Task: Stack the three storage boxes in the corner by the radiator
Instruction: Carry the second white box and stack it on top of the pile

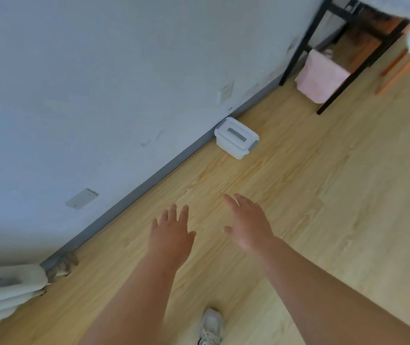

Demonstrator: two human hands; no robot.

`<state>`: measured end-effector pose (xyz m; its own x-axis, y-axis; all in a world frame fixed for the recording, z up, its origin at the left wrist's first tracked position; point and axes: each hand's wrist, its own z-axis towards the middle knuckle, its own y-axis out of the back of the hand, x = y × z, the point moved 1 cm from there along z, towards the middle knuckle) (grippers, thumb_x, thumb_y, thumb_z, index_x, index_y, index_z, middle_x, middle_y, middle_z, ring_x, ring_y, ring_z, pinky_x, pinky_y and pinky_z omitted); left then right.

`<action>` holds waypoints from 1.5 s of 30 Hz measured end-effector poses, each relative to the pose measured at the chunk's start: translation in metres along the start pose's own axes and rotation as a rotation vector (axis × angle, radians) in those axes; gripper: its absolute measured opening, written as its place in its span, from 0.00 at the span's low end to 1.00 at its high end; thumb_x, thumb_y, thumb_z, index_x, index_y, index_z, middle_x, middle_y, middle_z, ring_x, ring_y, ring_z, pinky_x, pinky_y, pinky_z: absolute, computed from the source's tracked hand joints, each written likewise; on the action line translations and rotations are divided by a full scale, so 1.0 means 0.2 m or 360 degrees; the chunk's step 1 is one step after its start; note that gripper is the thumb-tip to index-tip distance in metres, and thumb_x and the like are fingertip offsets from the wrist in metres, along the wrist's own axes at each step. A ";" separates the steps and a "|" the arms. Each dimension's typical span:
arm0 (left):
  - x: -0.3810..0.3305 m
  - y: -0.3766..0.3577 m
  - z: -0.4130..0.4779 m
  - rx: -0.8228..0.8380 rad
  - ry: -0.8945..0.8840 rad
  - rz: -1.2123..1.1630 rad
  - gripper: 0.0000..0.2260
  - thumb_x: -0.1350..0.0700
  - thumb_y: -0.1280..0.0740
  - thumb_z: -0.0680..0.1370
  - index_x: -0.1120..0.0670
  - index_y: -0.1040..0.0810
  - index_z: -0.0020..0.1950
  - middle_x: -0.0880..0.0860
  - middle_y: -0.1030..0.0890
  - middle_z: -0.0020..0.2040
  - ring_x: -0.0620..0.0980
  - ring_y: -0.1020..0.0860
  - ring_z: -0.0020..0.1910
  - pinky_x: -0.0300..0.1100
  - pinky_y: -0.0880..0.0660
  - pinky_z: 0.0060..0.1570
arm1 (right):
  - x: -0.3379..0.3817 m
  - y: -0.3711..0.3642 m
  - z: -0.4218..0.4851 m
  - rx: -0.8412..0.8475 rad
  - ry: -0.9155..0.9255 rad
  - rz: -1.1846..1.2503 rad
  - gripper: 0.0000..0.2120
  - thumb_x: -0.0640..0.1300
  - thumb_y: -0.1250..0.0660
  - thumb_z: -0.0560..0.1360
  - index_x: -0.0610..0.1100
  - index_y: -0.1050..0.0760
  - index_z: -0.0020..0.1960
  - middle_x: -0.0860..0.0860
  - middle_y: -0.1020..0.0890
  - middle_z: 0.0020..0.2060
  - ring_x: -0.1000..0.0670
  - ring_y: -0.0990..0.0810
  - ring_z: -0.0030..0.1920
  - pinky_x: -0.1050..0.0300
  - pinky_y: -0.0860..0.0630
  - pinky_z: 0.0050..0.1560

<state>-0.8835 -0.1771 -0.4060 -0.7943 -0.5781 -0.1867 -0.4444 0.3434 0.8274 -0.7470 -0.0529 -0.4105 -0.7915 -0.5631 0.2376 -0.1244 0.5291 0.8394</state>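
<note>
One small white storage box [236,137] with a grey handle and grey side latches stands on the wooden floor against the grey skirting board. My left hand [171,232] and my right hand [248,222] are stretched out in front of me above the floor, both empty with fingers spread, well short of the box. The white radiator [4,290] is at the lower left edge, by the wall. No other storage box is in view.
A black metal frame [333,56] with a pink fabric bin [321,78] under it stands at the upper right. An orange wooden piece [398,63] lies beside it. My white shoe [211,327] is on the floor at the bottom. Wall sockets [225,92] sit low on the wall.
</note>
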 end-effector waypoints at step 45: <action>-1.11 0.44 2.52 0.0165 -0.0414 0.0393 0.30 0.46 0.42 0.81 0.52 0.51 0.79 0.55 0.46 0.79 0.55 0.44 0.77 0.51 0.42 0.72 | -1.26 0.63 1.99 0.0009 -0.0311 0.0284 0.33 0.51 0.36 0.78 0.48 0.48 0.77 0.47 0.39 0.76 0.46 0.41 0.75 0.46 0.45 0.75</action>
<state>-0.9554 0.3548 -0.5587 -0.9557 -0.2654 -0.1275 -0.2551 0.5298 0.8088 -0.8010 0.4073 -0.5592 -0.9018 -0.3275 0.2820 0.0243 0.6130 0.7897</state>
